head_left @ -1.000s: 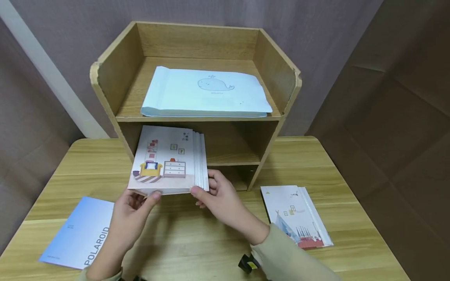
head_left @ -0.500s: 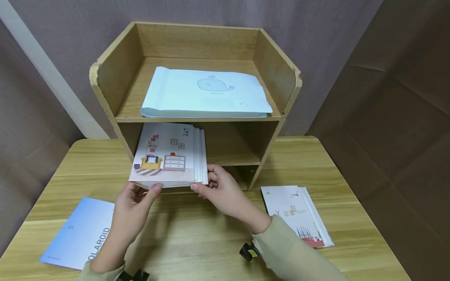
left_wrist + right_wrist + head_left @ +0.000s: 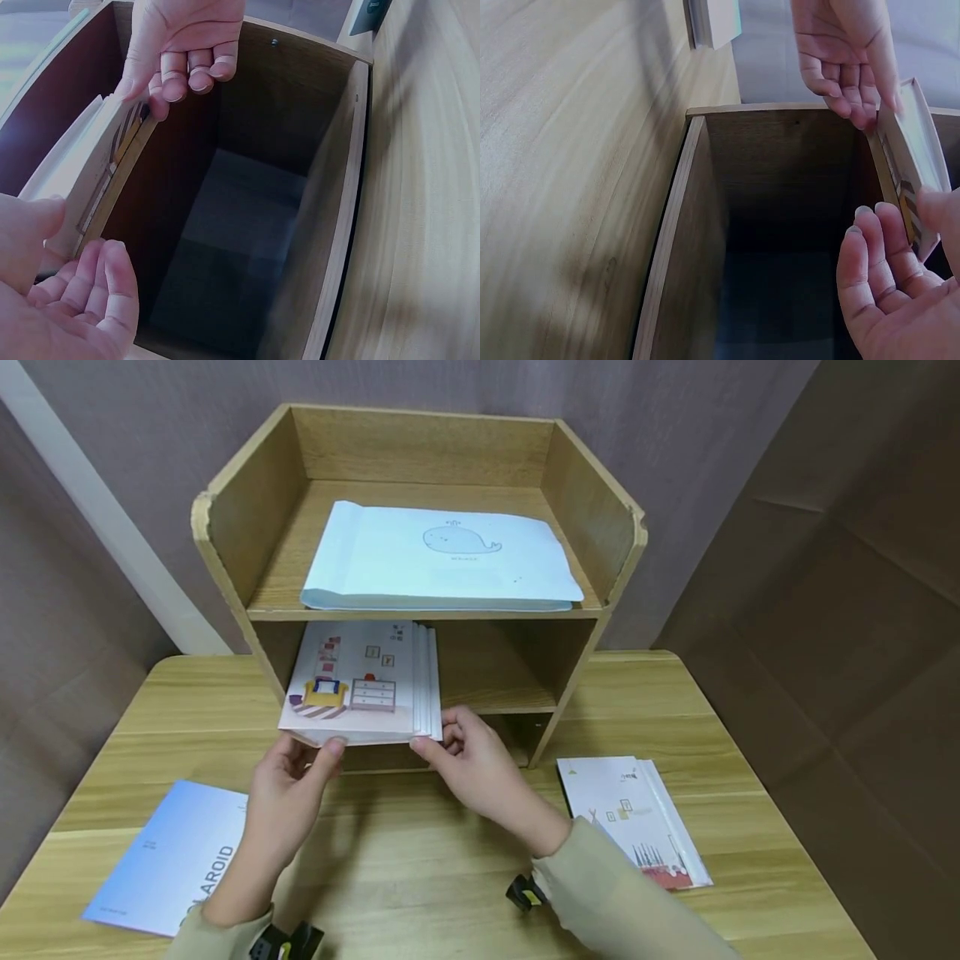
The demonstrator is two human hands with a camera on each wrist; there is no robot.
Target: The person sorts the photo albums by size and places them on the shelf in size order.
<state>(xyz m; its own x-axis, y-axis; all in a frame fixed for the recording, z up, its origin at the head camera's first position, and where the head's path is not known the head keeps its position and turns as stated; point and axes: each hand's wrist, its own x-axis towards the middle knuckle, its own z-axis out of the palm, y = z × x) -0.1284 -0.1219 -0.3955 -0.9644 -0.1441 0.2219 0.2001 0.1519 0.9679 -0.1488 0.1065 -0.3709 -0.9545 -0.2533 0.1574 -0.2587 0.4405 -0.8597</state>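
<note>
Both hands hold a stack of thin books [image 3: 352, 693], the top cover drawn with a yellow armchair and a chest of drawers. The stack lies partly inside the middle compartment of a wooden shelf [image 3: 420, 450], its near edge jutting out. My left hand [image 3: 288, 793] grips the near left corner, thumb at the front edge, fingers underneath. At the near right corner my right hand [image 3: 480, 768] pinches the stack, its thumb on the front edge. In the left wrist view, the stack's edge [image 3: 94, 169] shows between both hands, at the board of the middle compartment.
A large white whale book [image 3: 420, 560] lies on the shelf's top level. On the wooden table [image 3: 420, 877], a blue POLAROID booklet [image 3: 165, 860] lies at left and another illustrated book [image 3: 637, 818] at right. A low compartment [image 3: 780, 292] opens beneath the stack.
Both hands have pushed the book stack farther back into the middle compartment, and its front edge has moved away from me. The other books have stayed in place.
</note>
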